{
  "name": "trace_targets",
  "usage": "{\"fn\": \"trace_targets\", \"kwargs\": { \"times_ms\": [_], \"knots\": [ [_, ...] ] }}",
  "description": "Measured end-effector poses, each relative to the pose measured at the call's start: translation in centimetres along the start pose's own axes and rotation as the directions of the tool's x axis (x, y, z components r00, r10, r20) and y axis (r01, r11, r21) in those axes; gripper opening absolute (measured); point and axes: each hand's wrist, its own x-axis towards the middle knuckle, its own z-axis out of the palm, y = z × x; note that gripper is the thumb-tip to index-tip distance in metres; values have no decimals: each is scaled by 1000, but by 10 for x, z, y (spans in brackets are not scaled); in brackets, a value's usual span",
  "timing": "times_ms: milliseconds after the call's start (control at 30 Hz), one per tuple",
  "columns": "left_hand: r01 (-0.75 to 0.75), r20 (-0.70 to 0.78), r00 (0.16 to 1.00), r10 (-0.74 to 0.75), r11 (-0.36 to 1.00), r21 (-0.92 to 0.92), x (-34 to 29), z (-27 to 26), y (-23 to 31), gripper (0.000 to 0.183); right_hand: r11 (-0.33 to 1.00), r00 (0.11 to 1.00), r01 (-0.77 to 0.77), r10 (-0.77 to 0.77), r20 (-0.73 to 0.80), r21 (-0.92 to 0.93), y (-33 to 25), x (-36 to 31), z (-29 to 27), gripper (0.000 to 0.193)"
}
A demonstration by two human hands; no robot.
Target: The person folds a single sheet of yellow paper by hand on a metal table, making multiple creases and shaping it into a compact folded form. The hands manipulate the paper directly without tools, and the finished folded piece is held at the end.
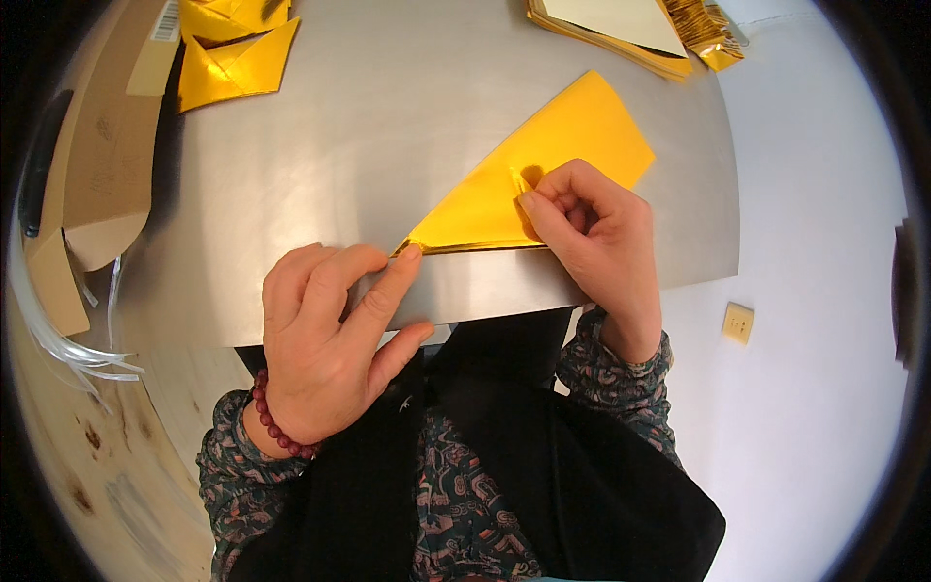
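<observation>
A sheet of gold foil paper [586, 128], folded along slanting edges to a point at its left, lies near the front edge of the table. My left hand [325, 335] is spread, with its index fingertip resting on that pointed left corner; its thumb is apart and its grip holds nothing. Pinched between thumb and index finger of my right hand [611, 238] is a small raised flap of the same paper, close to its lower edge. The other fingers of that hand are curled in, and they hide part of the paper beneath.
The table [330, 126] has a metallic grey top. Folded gold paper pieces [238, 68] lie at the far left, beside a cardboard box [112, 165]. Far right, a paper stack [621, 29] sits next to a crinkled gold bundle [708, 39]. White plastic strips [68, 354] hang at the left.
</observation>
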Motion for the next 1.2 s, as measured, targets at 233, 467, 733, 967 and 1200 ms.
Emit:
{"fn": "trace_targets", "kwargs": {
  "times_ms": [233, 467, 733, 967, 1200],
  "knots": [
    [-14, 17, 1000, 14, 1000, 19, 2, -3, 0, 60, 998, 1000, -16, 16, -16, -56, -3, 2, 0, 14],
    [-22, 17, 1000, 22, 999, 26, 3, -4, 2, 60, 994, 998, 52, -54, -21, -97, -4, 2, 0, 13],
    [-157, 96, 984, 149, 984, 81, 8, -2, 3, 54, 977, 988, 133, -144, -52, -164, 13, -3, -4, 18],
    [-452, 263, 857, 442, 892, -26, 46, -16, -21, 41, 951, 969, 220, -239, -66, -217, 27, 3, -1, 21],
    [-509, 374, 797, 474, 861, -8, 69, -30, -21, 24, 927, 963, 243, -265, -42, -287, 24, 7, -1, 22]
  ]
}}
